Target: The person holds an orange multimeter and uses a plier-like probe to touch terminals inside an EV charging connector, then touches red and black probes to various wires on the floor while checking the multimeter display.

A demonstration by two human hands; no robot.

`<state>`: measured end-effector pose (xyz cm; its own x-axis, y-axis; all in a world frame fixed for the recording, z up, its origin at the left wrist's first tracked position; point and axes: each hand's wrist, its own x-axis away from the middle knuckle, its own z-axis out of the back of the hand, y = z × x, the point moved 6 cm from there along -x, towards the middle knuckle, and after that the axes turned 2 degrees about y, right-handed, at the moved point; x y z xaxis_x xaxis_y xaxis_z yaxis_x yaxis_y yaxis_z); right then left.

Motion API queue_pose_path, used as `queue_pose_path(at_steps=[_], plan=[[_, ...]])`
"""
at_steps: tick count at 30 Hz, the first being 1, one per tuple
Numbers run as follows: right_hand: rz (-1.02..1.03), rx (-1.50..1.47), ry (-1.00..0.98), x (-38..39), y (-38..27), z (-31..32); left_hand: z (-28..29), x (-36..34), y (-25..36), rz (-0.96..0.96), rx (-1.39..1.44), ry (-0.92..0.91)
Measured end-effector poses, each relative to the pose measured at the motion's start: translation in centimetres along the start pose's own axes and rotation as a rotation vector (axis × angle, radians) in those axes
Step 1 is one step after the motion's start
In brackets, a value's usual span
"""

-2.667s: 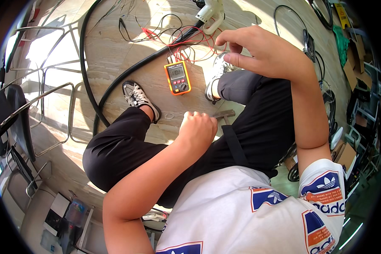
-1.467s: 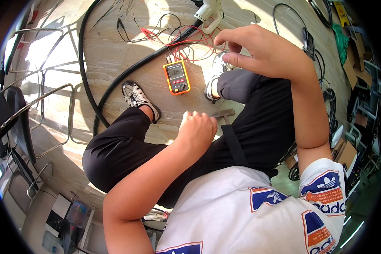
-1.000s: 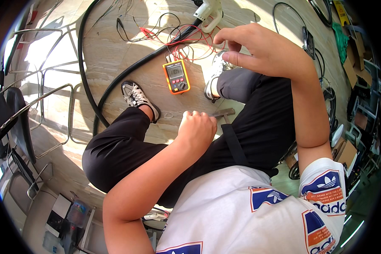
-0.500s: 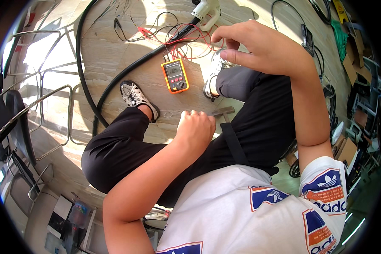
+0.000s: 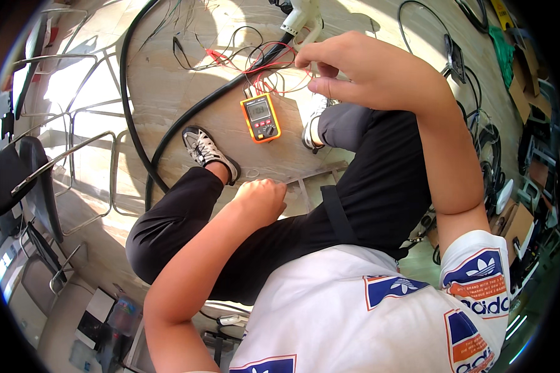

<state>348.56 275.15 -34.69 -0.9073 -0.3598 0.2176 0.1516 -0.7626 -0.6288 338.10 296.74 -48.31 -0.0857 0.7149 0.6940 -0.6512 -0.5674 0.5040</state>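
Note:
I sit with my legs in black trousers stretched out over a wooden floor. My right hand (image 5: 361, 71) is raised over my right knee, thumb and fingers pinched together on a thin red wire (image 5: 274, 78) that runs to the floor. My left hand (image 5: 261, 200) is a closed fist resting between my thighs, on the end of a thin metal bar (image 5: 314, 180). An orange and black multimeter (image 5: 260, 118) lies on the floor between my feet, its red and black leads tangled just beyond it.
A thick black cable (image 5: 168, 124) curves across the floor past my left shoe (image 5: 208, 152). A white plug-like device (image 5: 302, 15) lies at the top. Metal chair frames (image 5: 62, 155) stand at left. Cables and boxes (image 5: 516, 124) crowd the right side.
My right hand has shifted slightly up and left toward the white device, still pinching the wire. My left fist has stayed in place.

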Motion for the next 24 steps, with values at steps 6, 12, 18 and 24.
queue_pose_path(at_steps=[6, 12, 18, 24], plan=[[0.014, 0.0, 0.009, -0.1, -0.5, -0.4, -3.2, -8.4, -9.2, 0.207, -0.007, -0.254], [0.002, -0.034, 0.035, 0.5, -0.1, -0.1, -11.9, -16.2, -20.1, 0.527, 0.602, 0.252], [-0.078, -0.007, -0.039, 0.5, -0.3, -0.1, -16.8, -17.9, -22.5, 0.657, 0.843, 0.492], [-0.051, 0.032, -0.011, 0.6, -0.5, -0.3, -15.4, -18.7, -21.1, 0.594, 0.719, 0.484]])
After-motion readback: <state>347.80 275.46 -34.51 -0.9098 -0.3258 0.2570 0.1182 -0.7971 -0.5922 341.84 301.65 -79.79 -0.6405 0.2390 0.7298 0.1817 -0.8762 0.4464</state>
